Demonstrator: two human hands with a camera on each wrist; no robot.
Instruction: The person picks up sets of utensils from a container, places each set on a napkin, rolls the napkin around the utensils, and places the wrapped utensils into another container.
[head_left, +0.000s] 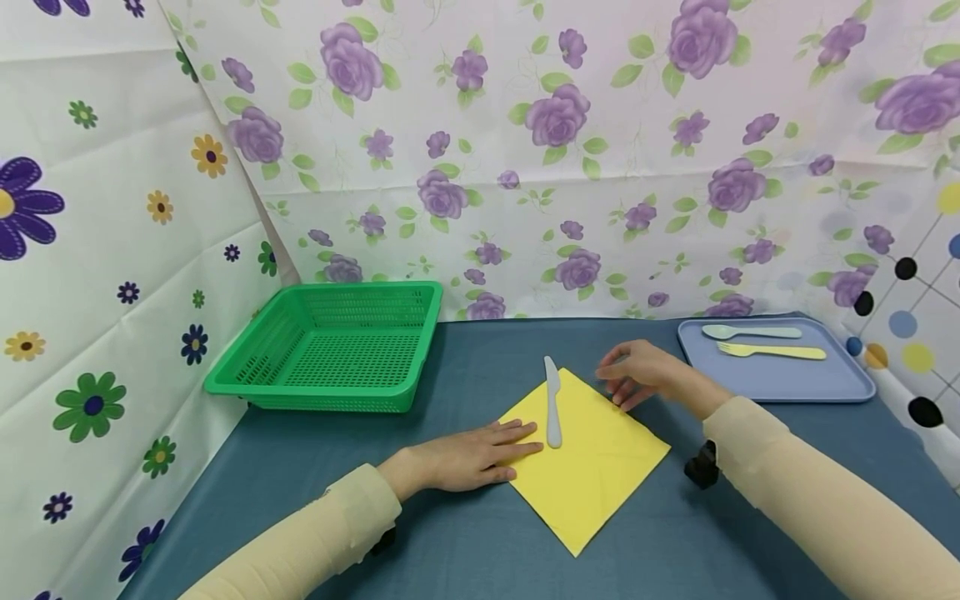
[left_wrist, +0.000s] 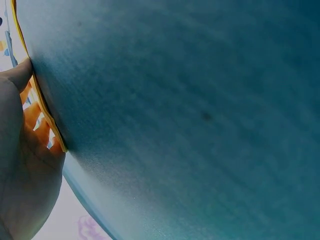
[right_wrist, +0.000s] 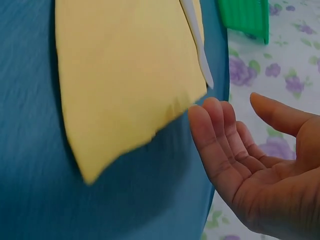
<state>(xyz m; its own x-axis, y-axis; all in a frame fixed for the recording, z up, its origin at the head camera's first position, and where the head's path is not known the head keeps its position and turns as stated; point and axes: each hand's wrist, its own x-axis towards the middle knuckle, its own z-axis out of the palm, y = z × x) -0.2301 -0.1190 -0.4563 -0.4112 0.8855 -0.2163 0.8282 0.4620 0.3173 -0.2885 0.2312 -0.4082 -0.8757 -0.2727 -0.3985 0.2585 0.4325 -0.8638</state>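
Note:
A yellow folded napkin [head_left: 592, 479] lies turned like a diamond on the blue tabletop. A pale grey plastic knife [head_left: 553, 408] rests on its upper left part, its tip reaching past the edge. With fingers spread, my left hand [head_left: 472, 457] lies on the napkin's left corner, left of the knife. My right hand [head_left: 637, 375] is beside the upper right edge, fingers loosely bent. The right wrist view shows nothing between the thumb and fingers of this hand [right_wrist: 265, 187], its fingertips close to the napkin edge.
A green perforated basket [head_left: 420, 367] stands at the back left. At the back right, a blue-grey tray [head_left: 765, 385] carries a pale green spoon [head_left: 753, 332] and a yellow fork [head_left: 780, 352]. Flowered sheets [head_left: 487, 125] hang behind and at the left.

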